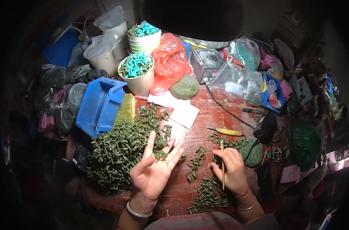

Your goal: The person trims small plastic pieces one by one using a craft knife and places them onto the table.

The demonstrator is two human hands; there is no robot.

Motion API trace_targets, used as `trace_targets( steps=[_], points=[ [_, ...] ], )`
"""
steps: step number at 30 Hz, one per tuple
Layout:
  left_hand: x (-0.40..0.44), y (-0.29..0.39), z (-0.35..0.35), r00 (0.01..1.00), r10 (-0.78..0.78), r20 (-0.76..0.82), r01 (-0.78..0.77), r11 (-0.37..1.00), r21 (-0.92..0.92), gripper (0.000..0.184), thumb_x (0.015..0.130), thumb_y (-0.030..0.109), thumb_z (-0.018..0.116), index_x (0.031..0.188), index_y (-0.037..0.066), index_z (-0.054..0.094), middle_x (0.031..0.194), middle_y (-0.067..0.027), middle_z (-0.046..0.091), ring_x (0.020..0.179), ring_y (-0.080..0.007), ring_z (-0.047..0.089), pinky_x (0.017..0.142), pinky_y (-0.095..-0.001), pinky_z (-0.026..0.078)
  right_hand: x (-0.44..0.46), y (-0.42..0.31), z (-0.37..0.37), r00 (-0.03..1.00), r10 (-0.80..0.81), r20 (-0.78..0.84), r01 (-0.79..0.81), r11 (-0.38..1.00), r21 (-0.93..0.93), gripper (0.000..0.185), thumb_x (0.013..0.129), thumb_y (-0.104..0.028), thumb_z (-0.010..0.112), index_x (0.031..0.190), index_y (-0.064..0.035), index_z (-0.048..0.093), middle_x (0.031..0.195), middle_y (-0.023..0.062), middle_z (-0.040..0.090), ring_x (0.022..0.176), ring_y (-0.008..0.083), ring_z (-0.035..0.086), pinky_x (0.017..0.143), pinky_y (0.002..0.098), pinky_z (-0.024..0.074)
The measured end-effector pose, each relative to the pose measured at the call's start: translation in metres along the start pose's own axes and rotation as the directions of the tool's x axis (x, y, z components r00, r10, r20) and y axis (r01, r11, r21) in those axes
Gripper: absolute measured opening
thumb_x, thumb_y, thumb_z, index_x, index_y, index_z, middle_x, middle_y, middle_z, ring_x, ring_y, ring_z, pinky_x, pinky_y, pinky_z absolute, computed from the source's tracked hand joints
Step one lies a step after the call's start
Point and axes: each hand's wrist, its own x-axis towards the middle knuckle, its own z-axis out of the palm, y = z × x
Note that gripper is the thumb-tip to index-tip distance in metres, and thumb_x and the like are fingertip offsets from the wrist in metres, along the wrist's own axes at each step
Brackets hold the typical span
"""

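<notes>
My left hand (153, 176) is palm up with its fingers spread, beside a large heap of small dark green pieces (113, 157). A few green bits (160, 154) show at the gap between its fingers; whether they rest on the hand or lie behind it, I cannot tell. In my right hand (232, 168) a thin wooden stick (222, 168) with a pale metal-like upper end is pinched, standing nearly upright. Smaller groups of green pieces lie between the hands (196, 163) and below the right hand (209, 195).
A yellow-handled tool (226, 132) and a round green pad (252, 152) lie near the right hand. Behind are a white square (184, 115), a tub of turquoise and green pieces (140, 82), a red bag (169, 61) and a blue bin (99, 105). A black cable (224, 107) crosses the red table.
</notes>
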Motion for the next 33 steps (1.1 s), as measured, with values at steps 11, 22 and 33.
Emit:
trace_targets(
  steps=[11, 22, 33],
  points=[
    [-0.002, -0.022, -0.013, 0.965, 0.099, 0.244, -0.261, 0.223, 0.939, 0.067, 0.091, -0.007, 0.055, 0.154, 0.005, 0.037, 0.167, -0.0121, 0.01, 0.154, -0.0267, 0.016, 0.122, -0.0438, 0.026, -0.004, -0.009, -0.008, 0.997, 0.074, 0.032, -0.069, 0.987, -0.145, 0.041, 0.079, -0.007, 0.078, 0.118, -0.0021, 0.063, 0.117, 0.015, 0.06, 0.11, 0.0343, 0.056, 0.094, 0.0453, 0.0459],
    [-0.007, -0.04, -0.017, 0.883, 0.058, 0.466, -0.362, -0.548, 0.754, 0.034, 0.088, -0.008, 0.061, 0.123, -0.005, 0.058, 0.127, -0.0195, 0.053, 0.106, -0.0304, 0.061, 0.08, -0.0333, 0.056, 0.009, -0.009, 0.008, 0.973, -0.188, 0.136, 0.191, 0.982, -0.01, 0.037, 0.086, -0.004, 0.064, 0.123, -0.0038, 0.062, 0.117, 0.0117, 0.061, 0.117, 0.0287, 0.058, 0.104, 0.0437, 0.0407],
    [-0.009, -0.041, -0.026, 0.945, -0.153, 0.29, -0.328, -0.423, 0.845, 0.028, 0.09, 0.0, 0.069, 0.117, -0.003, 0.063, 0.108, -0.0138, 0.063, 0.091, -0.0228, 0.069, 0.075, -0.0302, 0.057, 0.0, -0.002, 0.001, 0.993, -0.084, -0.088, 0.092, 0.992, 0.085, 0.027, 0.081, 0.0, 0.069, 0.108, -0.0027, 0.065, 0.09, 0.013, 0.065, 0.085, 0.0319, 0.064, 0.082, 0.0413, 0.0484]
  ],
)
